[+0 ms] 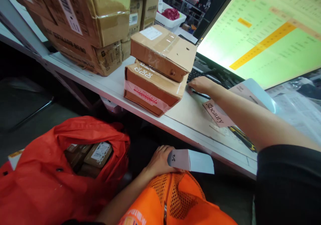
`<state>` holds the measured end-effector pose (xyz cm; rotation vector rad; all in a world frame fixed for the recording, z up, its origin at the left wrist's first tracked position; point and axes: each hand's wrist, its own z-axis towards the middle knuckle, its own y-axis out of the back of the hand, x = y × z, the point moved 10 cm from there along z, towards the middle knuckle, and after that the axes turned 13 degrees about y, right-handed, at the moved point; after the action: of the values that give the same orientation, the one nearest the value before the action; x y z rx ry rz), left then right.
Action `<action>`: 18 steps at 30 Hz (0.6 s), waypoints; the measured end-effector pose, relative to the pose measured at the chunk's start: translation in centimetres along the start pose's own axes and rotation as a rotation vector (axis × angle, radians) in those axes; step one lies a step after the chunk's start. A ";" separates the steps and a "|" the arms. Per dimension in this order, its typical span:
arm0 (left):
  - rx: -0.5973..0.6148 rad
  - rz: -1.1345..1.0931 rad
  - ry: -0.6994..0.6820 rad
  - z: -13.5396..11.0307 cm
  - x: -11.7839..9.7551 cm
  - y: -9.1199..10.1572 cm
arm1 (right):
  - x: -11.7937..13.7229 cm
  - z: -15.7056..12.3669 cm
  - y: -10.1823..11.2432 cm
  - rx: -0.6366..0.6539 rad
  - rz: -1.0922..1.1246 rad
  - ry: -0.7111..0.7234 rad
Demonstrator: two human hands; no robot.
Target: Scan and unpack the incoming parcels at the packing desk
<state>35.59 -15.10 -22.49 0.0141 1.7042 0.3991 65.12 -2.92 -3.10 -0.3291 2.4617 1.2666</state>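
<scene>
My left hand (160,159) is closed around the side of a small pale carton (179,160) with a dark handwritten mark on its end. It holds the carton above the orange mesh vest on my lap. Stretched across the desk, my right hand (202,84) is closed at one end of a dark pen (202,94), beside the keyboard (194,74); its fingertips are partly hidden. Just left of that hand, two brown cardboard boxes are stacked, the upper box (164,46) on the lower box (152,88). A pink "beauty" card (215,113) lies under my right forearm.
Larger taped cartons (110,21) are piled at the desk's left. A lit monitor (263,34) stands at the right, plastic packaging (298,108) below it. A yellow-black cutter (242,138) lies near the desk edge (213,141). An open red bag (50,158) holds boxes at lower left.
</scene>
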 end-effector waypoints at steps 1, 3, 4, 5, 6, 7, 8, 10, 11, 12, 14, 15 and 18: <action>-0.001 0.003 0.000 0.0 0.0 0.0 | 0.0 0.0 0.0 0.002 0.002 0.009; 0.003 0.006 0.001 0.0 0.1 -0.1 | 0.0 0.1 0.0 0.008 0.016 0.021; 0.006 0.008 0.003 0.0 0.1 -0.1 | 0.1 0.1 0.0 0.011 0.031 0.027; 0.009 0.010 0.006 0.0 0.2 -0.1 | 0.1 0.2 0.0 0.013 0.048 0.032; 0.011 0.012 0.009 0.0 0.2 -0.1 | 0.1 0.2 0.0 0.014 0.065 0.033; 0.012 0.012 0.009 0.0 0.2 -0.1 | 0.1 0.3 0.0 0.015 0.081 0.032; 0.012 0.013 0.008 0.0 0.2 -0.1 | 0.2 0.4 -0.1 0.015 0.092 0.028; 0.011 0.013 0.008 0.0 0.1 0.0 | 0.3 0.5 -0.1 0.010 0.103 0.013; 0.012 0.013 0.010 0.0 0.1 0.1 | 0.3 0.5 -0.1 0.005 0.108 0.002; 0.013 0.013 0.015 0.0 0.0 0.1 | 0.2 0.5 0.0 -0.004 0.112 -0.013; 0.014 0.010 0.021 0.0 0.0 0.2 | -0.1 0.3 0.4 -0.043 0.113 -0.058; 0.013 0.009 0.020 0.1 0.0 0.2 | -0.5 0.0 0.8 -0.076 0.113 -0.090; 0.000 0.011 0.009 0.1 0.0 0.2 | -1.8 -1.6 3.5 -0.222 0.121 -0.214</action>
<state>35.67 -14.93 -22.44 0.0217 1.7140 0.4078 65.24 -2.11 1.06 -0.0936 2.1945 1.5435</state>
